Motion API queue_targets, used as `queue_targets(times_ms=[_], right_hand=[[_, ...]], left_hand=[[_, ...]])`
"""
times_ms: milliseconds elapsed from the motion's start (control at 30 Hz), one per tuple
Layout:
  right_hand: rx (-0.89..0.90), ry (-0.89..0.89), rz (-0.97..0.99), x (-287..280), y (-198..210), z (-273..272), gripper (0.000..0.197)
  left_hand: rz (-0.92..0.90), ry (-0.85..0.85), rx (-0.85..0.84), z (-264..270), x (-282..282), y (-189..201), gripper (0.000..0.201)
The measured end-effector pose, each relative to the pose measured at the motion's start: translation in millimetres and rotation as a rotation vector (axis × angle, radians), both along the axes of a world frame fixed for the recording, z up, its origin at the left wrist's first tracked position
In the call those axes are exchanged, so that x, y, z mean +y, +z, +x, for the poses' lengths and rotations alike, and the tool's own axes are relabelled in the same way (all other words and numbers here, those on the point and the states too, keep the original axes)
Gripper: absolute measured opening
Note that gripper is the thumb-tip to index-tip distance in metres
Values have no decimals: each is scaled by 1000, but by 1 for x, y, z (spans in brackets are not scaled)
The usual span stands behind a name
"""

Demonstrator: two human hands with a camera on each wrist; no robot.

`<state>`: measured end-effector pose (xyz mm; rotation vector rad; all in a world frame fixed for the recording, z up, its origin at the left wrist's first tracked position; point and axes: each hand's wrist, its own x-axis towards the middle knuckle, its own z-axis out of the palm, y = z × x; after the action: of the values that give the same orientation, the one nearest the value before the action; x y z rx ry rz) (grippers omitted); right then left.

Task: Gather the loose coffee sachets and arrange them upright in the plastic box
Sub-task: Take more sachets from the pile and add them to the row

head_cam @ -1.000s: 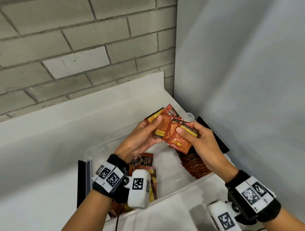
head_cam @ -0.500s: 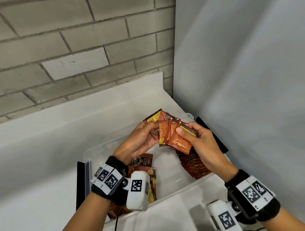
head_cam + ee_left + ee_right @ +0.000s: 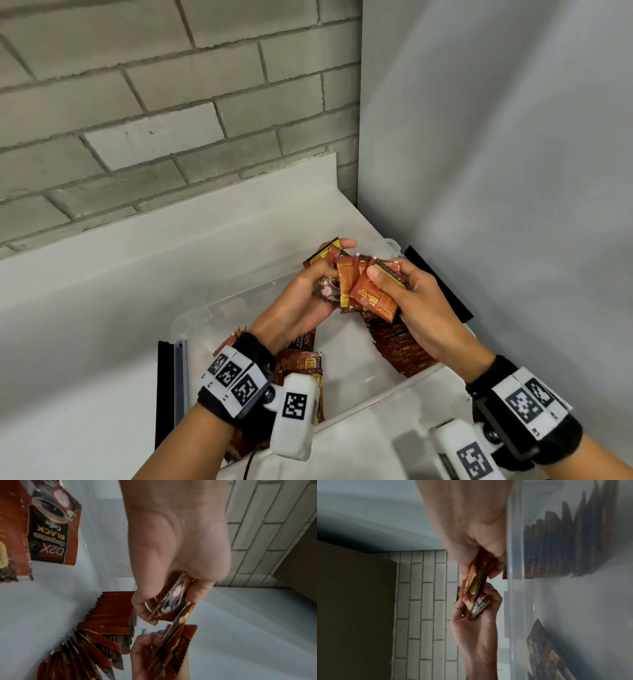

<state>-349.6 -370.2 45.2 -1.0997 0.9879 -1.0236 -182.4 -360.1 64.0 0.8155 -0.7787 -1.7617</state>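
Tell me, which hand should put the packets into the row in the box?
Probably the right hand. It grips the bundle of sachets and sits right above the standing row on the right side of the plastic box. The left hand is farther from it.

A loose coffee sachet lying in the box reads "D2X", "BLACK" and "Coffee".
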Motion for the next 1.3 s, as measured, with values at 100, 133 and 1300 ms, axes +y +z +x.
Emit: queue_targets(times_ms=[100,133,1300], right_hand=[[14,-10,-62,0,1,0,46],[54,14,-100,1,2,1,44],[728,158,-848,18,0,16,99]], left_hand=[[12,-21,-25,-1,1,3,27],[19,-37,-50,-2,2,2,33],[105,-375,-202,-10,15,7,31]])
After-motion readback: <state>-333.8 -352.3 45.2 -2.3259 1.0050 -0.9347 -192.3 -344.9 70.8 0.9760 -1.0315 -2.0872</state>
